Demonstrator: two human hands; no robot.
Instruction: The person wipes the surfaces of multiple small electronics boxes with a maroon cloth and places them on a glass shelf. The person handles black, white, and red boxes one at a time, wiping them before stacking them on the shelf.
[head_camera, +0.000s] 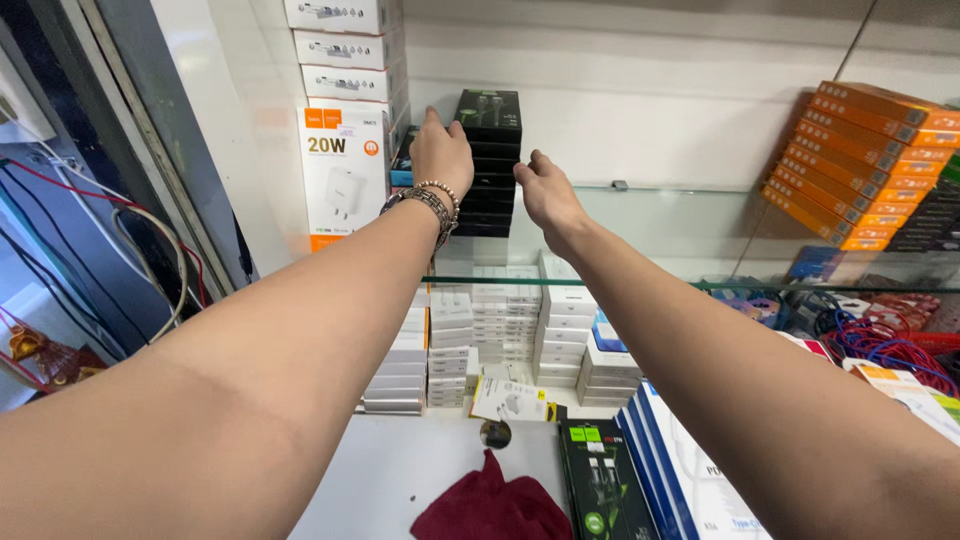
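Note:
Both my arms reach over the glass shelf (700, 285) to a tall stack of black boxes (489, 130) standing at its back. My left hand (441, 152), with beaded bracelets on the wrist, presses against the stack's left side, fingertips near the top box. On the stack's right side rests my right hand (541, 190), thumb and fingers against the lower boxes. The two hands clasp the stack between them. The lower black boxes are partly hidden behind my hands.
White charger boxes (345, 100) are piled left of the black stack. Orange boxes (860, 165) lean at the shelf's right. Below lie white box stacks (500, 335), tangled cables (880, 335), a dark red cloth (492, 505) and black-green packs (600, 480).

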